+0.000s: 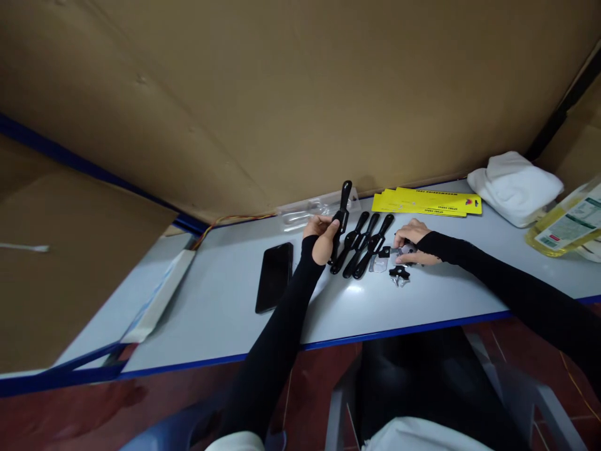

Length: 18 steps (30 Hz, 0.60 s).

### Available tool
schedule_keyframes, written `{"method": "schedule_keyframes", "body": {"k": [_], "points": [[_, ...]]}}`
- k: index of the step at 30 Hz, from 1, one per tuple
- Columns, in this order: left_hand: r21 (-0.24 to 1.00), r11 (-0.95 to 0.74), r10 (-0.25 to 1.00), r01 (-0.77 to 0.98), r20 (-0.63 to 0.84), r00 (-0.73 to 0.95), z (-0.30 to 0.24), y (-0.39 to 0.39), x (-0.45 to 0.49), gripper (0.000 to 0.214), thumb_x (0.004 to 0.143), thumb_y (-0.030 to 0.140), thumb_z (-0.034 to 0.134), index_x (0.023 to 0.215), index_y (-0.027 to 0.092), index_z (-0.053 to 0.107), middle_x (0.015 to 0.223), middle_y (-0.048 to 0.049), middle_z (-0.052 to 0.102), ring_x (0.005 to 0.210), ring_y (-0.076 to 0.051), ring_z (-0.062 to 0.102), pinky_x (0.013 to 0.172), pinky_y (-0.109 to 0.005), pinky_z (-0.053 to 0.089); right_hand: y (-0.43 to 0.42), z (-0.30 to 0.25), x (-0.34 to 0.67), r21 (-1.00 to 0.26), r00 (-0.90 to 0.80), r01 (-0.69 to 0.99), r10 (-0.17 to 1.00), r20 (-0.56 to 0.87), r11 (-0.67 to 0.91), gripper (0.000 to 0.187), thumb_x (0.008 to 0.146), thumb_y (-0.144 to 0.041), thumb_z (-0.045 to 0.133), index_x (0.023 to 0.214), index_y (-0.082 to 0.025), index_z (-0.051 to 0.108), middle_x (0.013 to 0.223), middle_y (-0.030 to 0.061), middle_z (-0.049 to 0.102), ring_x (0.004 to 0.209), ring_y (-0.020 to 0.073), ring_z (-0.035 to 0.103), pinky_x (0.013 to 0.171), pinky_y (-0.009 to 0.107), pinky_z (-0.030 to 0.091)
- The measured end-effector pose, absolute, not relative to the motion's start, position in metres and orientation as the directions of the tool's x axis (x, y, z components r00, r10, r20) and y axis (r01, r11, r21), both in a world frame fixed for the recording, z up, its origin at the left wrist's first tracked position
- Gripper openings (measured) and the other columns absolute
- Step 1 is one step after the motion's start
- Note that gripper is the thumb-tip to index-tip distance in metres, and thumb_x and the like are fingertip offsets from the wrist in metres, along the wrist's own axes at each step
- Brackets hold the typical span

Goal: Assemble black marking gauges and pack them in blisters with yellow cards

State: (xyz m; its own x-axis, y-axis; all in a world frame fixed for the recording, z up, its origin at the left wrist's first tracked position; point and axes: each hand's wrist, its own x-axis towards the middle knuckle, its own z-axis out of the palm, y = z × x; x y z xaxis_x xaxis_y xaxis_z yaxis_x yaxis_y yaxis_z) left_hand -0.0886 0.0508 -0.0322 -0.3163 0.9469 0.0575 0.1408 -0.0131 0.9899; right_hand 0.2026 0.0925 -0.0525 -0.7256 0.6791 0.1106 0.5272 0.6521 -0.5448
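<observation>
My left hand [323, 233] is closed around a black spokeshave [345, 199], held tilted with its upper handle pointing away from me. Just right of it, three more black spokeshaves [360, 241] lie side by side on the table. My right hand [414, 241] is bent over a small cluster of metal parts, thumb and fingers drawn together; what they pinch is too small to make out. Beside its fingertips are flat silvery blades [378, 264] and dark small metal pieces [399, 273].
Yellow printed cards [422, 202] and clear plastic packaging [307, 212] lie along the cardboard wall. A black phone [275, 277] rests left of my forearm. At the right stand a white cloth bundle [514, 188] and a bottle of yellow liquid [566, 222]. The table's blue edge [408, 328] runs before me.
</observation>
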Motion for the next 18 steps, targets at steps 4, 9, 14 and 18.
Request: {"method": "schedule_keyframes", "body": {"k": [4, 9, 14, 18], "points": [[0.996, -0.02, 0.978, -0.086, 0.002, -0.21, -0.03, 0.042, -0.068, 0.044, 0.069, 0.046, 0.087, 0.087, 0.022, 0.055, 0.069, 0.0036, 0.061, 0.048, -0.011, 0.053, 0.044, -0.026, 0.044, 0.088, -0.047, 0.201, -0.633, -0.666, 0.562, 0.745, 0.037, 0.533, 0.022, 0.078, -0.041, 0.084, 0.091, -0.026, 0.074, 0.094, 0.0042, 0.075, 0.103, 0.0267, 0.061, 0.09, 0.039, 0.046], [0.991, 0.003, 0.991, -0.135, -0.021, -0.132, -0.036, 0.04, -0.053, 0.047, 0.066, 0.046, 0.091, 0.083, 0.022, 0.054, 0.059, 0.0063, 0.056, 0.039, -0.01, 0.047, 0.036, -0.024, 0.033, 0.082, -0.037, 0.199, -0.705, -0.64, 0.525, 0.767, 0.041, 0.477, 0.021, 0.079, -0.041, 0.083, 0.092, -0.027, 0.075, 0.097, 0.0026, 0.078, 0.103, 0.0243, 0.065, 0.09, 0.039, 0.048], [0.991, 0.018, 0.991, -0.135, -0.036, -0.131, -0.042, 0.039, -0.046, 0.049, 0.063, 0.048, 0.092, 0.081, 0.021, 0.054, 0.057, 0.006, 0.059, 0.036, -0.009, 0.045, 0.035, -0.023, 0.035, 0.084, -0.04, 0.195, -0.777, -0.625, 0.469, 0.78, 0.043, 0.419, 0.025, 0.075, -0.043, 0.085, 0.088, -0.023, 0.074, 0.091, 0.0021, 0.077, 0.09, 0.02, 0.066, 0.083, 0.034, 0.05], [0.99, 0.009, 0.992, -0.141, -0.026, -0.12, -0.043, 0.035, -0.037, 0.05, 0.063, 0.049, 0.093, 0.08, 0.02, 0.056, 0.06, 0.0041, 0.064, 0.035, -0.009, 0.048, 0.034, -0.024, 0.036, 0.089, -0.048, 0.192, -0.911, -0.666, 0.278, 0.744, 0.045, 0.304, 0.036, 0.077, -0.051, 0.082, 0.085, -0.019, 0.066, 0.078, 0.002, 0.072, 0.069, 0.0149, 0.062, 0.072, 0.031, 0.05]]}}
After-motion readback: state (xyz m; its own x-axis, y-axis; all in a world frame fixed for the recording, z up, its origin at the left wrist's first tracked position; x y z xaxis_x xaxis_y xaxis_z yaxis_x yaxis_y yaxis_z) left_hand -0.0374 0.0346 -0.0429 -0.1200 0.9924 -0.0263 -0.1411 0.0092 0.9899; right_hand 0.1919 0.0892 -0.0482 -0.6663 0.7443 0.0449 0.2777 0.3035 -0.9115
